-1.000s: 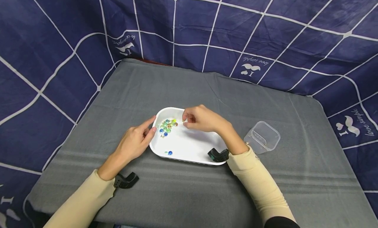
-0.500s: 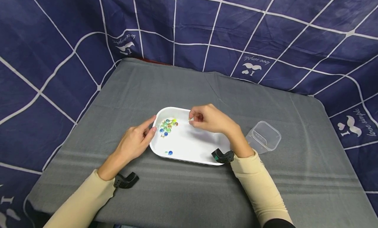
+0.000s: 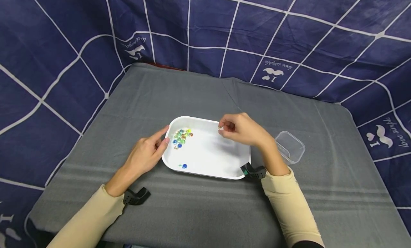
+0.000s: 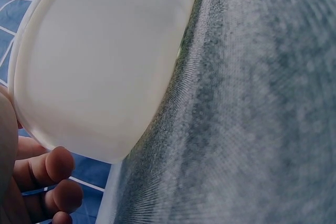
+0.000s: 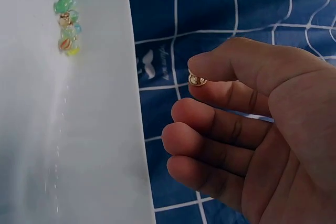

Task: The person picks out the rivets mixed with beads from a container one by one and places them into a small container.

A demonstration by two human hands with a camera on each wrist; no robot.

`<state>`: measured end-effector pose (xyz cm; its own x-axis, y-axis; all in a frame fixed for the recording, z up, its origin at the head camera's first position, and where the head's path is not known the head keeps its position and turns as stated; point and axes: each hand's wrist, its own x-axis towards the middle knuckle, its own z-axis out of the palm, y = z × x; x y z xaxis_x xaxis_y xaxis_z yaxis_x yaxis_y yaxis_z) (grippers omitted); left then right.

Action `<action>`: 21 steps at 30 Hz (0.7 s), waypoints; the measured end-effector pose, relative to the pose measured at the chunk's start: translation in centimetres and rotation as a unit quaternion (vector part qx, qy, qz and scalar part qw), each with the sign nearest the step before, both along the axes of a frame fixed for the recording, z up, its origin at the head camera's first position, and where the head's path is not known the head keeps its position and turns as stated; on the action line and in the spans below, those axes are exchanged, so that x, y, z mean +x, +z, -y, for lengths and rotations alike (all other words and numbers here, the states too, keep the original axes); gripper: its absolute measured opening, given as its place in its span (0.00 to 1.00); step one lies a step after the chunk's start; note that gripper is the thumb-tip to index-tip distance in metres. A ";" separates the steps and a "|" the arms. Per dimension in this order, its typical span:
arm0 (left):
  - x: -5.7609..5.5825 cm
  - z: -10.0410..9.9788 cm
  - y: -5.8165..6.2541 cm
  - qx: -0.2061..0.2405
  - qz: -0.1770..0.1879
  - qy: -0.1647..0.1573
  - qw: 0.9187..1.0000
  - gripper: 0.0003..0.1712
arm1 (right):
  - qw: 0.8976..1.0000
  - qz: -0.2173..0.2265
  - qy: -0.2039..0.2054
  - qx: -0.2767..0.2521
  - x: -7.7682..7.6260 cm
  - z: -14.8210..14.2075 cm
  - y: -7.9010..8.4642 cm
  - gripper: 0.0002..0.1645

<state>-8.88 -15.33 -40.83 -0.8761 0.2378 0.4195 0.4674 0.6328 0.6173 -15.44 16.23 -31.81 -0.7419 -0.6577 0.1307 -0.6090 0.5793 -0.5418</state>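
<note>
A white tray [image 3: 212,155] lies on the grey cloth. My left hand [image 3: 146,153] reaches to its left end, thumb and straight index finger touching the rim. In the left wrist view the other fingers [image 4: 60,163] bend loosely beside the tray's outer wall. Above the tray's far right part, my right hand [image 3: 240,128] pinches a small, shiny, gold-coloured round piece [image 5: 197,80] between thumb and index finger. Glass marbles [image 3: 183,141] in green, blue and other colours cluster at the tray's left, with small gold pieces among them. A blue marble [image 3: 184,166] sits apart near the front rim.
To the tray's right stands a clear plastic container [image 3: 297,148], partly hidden behind my right forearm; something small shows low inside it. Grey cloth [image 3: 192,208] covers the table. Blue curtains [image 3: 208,26] with white grid lines surround its back and sides.
My right hand has moved rightward from beside the marble cluster, carrying the gold-coloured piece toward the tray's right end. The left hand has stayed at the left rim.
</note>
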 end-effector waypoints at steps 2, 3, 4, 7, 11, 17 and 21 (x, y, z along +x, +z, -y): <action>0.0 0.0 0.0 0.001 0.000 -0.002 1.000 0.23 | 1.000 -0.003 -0.004 0.000 0.2 -0.4 0.1 0.02; 0.0 0.0 0.0 0.002 0.001 -0.002 1.000 0.23 | 1.000 -0.003 -0.007 0.000 0.3 -0.6 0.1 0.02; 0.0 0.0 0.0 0.002 0.003 -0.002 1.000 0.23 | 1.000 -0.004 -0.011 -0.001 0.3 -0.8 0.1 0.02; 0.0 -0.1 0.1 0.003 0.004 -0.003 1.000 0.23 | 1.000 -0.002 -0.023 -0.003 0.6 -1.4 0.2 0.02; 0.0 -0.1 0.0 0.006 0.002 -0.005 1.000 0.22 | 0.999 -0.001 -0.034 -0.006 0.8 -2.2 0.2 0.02; -0.1 -0.1 -0.1 0.008 0.002 -0.005 1.000 0.22 | 0.999 -0.007 -0.038 -0.009 0.5 -3.1 0.2 0.02; -0.1 -0.1 -0.1 0.006 0.003 -0.002 1.000 0.22 | 0.999 -0.002 -0.051 -0.015 0.5 -3.7 0.4 0.03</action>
<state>-8.98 -15.26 -40.88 -0.8777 0.2361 0.4170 0.4660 0.6235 0.6278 -14.95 19.90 -31.39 -0.8044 -0.5743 0.1520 -0.5497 0.6226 -0.5569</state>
